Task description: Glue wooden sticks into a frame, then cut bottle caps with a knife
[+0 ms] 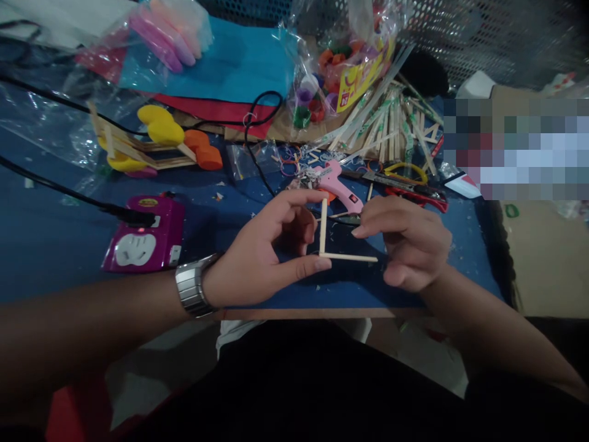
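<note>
Two thin wooden sticks (323, 227) meet at a corner in an L shape, one upright and one pointing right. My left hand (271, 245) grips the upright stick between forefinger at its top and thumb at the corner. Just right of the sticks, my right hand (409, 239) is raised with fingers curled and a gap between thumb and forefinger, touching nothing visible. Behind them lies a pink glue gun (338, 187).
A purple power socket (145, 236) with a black cable sits at left. Behind it is a stick frame with yellow and orange pieces (161, 126). Farther back are bundled sticks (386, 123), red-handled scissors (426, 197) and a bag of colourful caps (317, 98). Cardboard (543, 264) stands right.
</note>
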Available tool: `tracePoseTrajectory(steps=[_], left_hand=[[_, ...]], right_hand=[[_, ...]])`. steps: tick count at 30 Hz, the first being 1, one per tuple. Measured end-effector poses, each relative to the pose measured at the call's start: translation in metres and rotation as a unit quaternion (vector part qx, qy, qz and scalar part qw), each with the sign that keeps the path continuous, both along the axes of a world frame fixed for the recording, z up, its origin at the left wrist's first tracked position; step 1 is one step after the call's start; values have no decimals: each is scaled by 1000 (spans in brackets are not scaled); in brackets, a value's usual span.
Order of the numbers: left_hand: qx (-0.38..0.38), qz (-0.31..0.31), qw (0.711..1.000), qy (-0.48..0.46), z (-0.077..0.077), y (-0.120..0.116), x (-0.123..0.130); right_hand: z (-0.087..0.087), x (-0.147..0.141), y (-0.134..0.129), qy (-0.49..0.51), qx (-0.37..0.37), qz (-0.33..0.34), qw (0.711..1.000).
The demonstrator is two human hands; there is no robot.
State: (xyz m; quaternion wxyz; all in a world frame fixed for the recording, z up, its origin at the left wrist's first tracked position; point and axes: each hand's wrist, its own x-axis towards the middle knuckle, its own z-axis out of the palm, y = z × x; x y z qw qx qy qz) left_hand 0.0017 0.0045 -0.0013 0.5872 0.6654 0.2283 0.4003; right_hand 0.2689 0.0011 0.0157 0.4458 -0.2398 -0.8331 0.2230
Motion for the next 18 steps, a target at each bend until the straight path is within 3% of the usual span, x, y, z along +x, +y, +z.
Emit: tracePoseTrajectory(steps=[18], left_hand=[[-2, 37, 999, 28, 4, -1, 0]], right_hand=[[3, -11, -3, -32, 12, -9, 999]])
